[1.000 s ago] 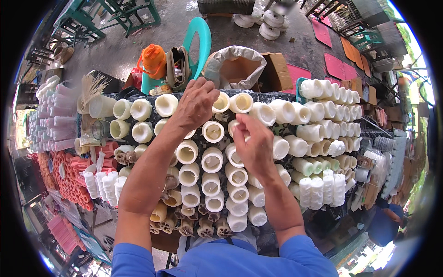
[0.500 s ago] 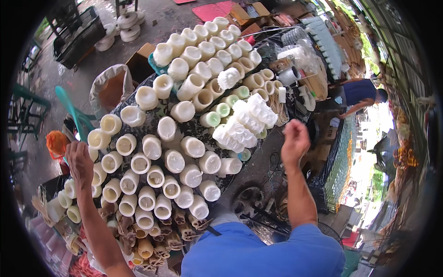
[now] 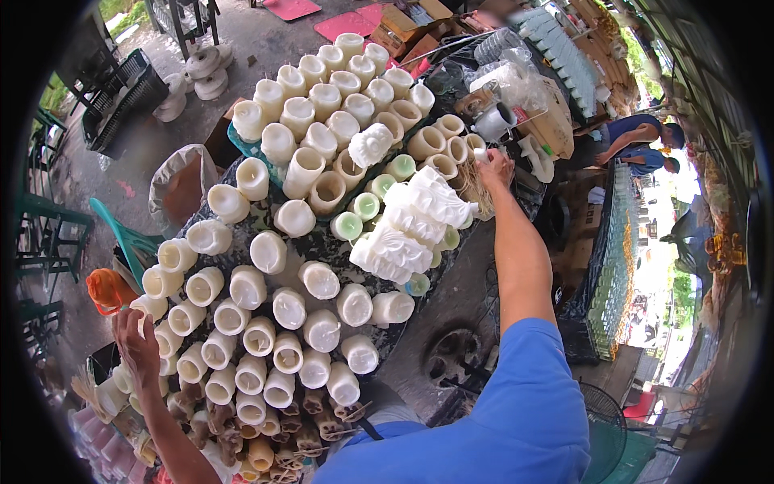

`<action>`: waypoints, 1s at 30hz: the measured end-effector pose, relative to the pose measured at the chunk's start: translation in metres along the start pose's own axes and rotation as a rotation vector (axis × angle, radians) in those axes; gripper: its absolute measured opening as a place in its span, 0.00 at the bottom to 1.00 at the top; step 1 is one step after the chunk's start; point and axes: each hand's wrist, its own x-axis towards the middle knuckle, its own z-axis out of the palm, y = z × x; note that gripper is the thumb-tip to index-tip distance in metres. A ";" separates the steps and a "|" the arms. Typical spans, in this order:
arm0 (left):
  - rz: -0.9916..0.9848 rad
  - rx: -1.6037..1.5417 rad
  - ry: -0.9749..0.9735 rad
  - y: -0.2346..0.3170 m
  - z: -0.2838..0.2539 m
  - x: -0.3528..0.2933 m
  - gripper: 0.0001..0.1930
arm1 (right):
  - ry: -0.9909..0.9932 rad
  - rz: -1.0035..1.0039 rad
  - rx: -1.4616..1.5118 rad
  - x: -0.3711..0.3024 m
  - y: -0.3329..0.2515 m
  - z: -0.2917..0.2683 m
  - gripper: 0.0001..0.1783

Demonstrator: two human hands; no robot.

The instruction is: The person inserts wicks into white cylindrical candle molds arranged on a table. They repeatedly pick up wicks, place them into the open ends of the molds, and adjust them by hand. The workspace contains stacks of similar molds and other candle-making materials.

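Note:
My left hand [image 3: 137, 348] is at the left end of the table, beside the cream pillar candles [image 3: 168, 340]. Its fingers are spread, with nothing visible in them. Stretched out to the far right, my right hand [image 3: 497, 169] closes its fingers on a small white block [image 3: 481, 155]. Just below that hand lies a bundle of straw-coloured strands [image 3: 474, 190]. White carved wax pieces [image 3: 411, 222] rest on green-tinted candles [image 3: 347, 226] nearby. Another ornate white piece [image 3: 371, 145] sits on hollow candles. Many candles have a wick; others are open shells.
A teal tray [image 3: 242, 145] holds candles at the back. Left of the table stand a sack-lined bin [image 3: 181, 181], a green chair [image 3: 125, 234] and an orange bundle [image 3: 109, 289]. Brown moulded pieces [image 3: 222, 423] crowd the near edge. Co-workers [image 3: 633, 145] are at the far right.
My right hand has reached forward to the white block beside the strands and closed on it. My left hand has dropped slightly nearer, its fingers spreading. The view has shifted.

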 end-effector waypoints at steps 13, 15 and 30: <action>-0.080 -0.154 0.073 0.034 -0.035 -0.009 0.11 | -0.173 -0.194 1.617 -0.109 -0.124 -0.179 0.25; -0.072 -0.187 0.116 0.043 -0.035 -0.012 0.13 | -0.402 -0.244 1.731 -0.170 -0.180 -0.191 0.27; 0.058 -0.246 -0.029 0.017 0.022 0.057 0.05 | -1.014 -0.476 1.326 -0.352 -0.467 -0.105 0.22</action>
